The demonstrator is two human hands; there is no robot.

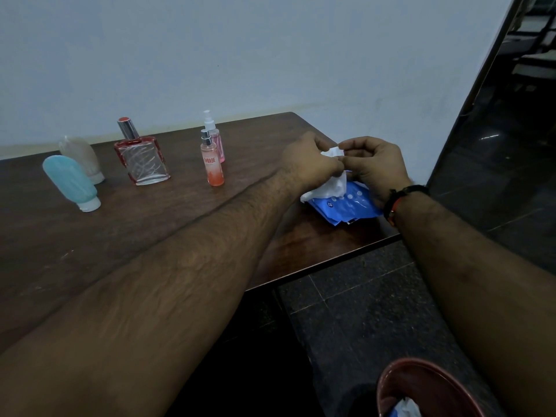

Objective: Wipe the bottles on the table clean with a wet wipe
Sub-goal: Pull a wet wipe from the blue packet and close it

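A white wet wipe (332, 183) hangs between the two hands near the right end of the dark wooden bench (150, 236), partly unfolded, its lower part drooping onto the blue wipes packet (349, 207) that lies flat on the bench just below. The left hand (310, 162) has its fingers curled closed around the wipe's left side, pinching it. The right hand (373, 164) pinches the wipe's top corner between thumb and forefinger, its other fingers loosely bent; a dark bracelet with an orange bead (397, 200) circles that wrist.

The bottles stand further left on the bench, apart from the hands. Nearest is a slim orange spray bottle (212, 164), upright, with a pink spray bottle (215, 139) just behind it. Left of these stands a square clear perfume bottle with red edges and a silver cap (141, 158). At the far left, a light blue squeeze tube (72, 182) and a whitish squeeze tube (81, 158) rest cap-down, tilted, one just behind the other.

A reddish-brown bin (421, 386) with crumpled material inside sits on the dark tiled floor (361, 311) at the lower right.
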